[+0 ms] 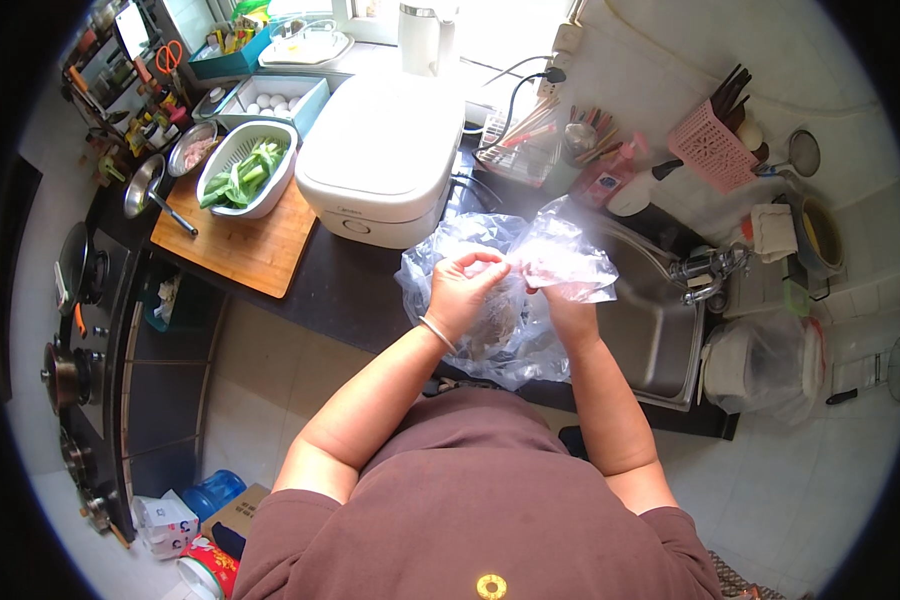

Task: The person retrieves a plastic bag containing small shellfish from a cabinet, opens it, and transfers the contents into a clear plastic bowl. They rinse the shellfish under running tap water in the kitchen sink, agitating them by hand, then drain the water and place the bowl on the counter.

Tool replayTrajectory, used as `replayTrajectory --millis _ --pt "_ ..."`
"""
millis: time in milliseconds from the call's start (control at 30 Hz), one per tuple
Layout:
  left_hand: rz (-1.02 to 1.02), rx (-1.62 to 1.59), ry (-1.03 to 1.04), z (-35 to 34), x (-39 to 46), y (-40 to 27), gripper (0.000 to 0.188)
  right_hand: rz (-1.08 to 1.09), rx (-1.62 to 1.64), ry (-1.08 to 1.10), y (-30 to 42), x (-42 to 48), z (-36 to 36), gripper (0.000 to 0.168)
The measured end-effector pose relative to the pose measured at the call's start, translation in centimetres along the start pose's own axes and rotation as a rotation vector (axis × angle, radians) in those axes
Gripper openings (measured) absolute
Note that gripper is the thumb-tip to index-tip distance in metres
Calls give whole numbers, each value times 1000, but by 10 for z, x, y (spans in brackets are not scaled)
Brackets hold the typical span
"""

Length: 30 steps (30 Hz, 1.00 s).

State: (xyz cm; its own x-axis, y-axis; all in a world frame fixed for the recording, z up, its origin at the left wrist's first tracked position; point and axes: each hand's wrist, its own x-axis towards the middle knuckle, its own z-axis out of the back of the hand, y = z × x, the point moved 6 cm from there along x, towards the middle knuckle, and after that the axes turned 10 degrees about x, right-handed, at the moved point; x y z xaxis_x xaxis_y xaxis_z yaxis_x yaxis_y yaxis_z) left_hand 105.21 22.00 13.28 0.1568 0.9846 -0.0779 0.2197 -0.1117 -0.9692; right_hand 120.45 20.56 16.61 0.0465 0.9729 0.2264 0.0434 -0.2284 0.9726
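Observation:
A small clear plastic bag [566, 259] is raised over the counter, its gathered part between my two hands. My left hand [465, 289], with a bangle at the wrist, has thumb and forefinger pinched at the bag's left end. My right hand [566, 304] grips the bag from below, and the plastic covers most of its fingers. Under both hands a larger clear plastic bag [435, 251] lies crumpled on the dark counter beside the sink, with something brownish inside that I cannot make out.
A white rice cooker [382, 150] stands behind and left. Further left, a wooden cutting board [247, 251] bears a white basket [281, 191] of leafy greens [247, 176]. The steel sink [649, 330] with its faucet [709, 266] is at right. A pink soap bottle [607, 176] stands behind the sink.

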Motion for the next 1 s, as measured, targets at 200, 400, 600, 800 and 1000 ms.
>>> replayTrajectory --millis 200,400,600,800,1000 --pt "140 -297 -188 28 -2 19 12 -63 131 -17 -2 -5 -6 12" --pt "62 -302 -177 54 -13 -10 8 -129 126 -124 -32 -8 5 15" --pt "119 -214 -354 133 -60 16 12 -235 -27 -173 -82 -20 37 17" --pt "240 -448 -972 311 -144 100 7 -282 111 -181 -93 -35 55 18" --pt "72 -782 -1033 524 -164 71 18 -293 45 -131 -78 -30 47 21"
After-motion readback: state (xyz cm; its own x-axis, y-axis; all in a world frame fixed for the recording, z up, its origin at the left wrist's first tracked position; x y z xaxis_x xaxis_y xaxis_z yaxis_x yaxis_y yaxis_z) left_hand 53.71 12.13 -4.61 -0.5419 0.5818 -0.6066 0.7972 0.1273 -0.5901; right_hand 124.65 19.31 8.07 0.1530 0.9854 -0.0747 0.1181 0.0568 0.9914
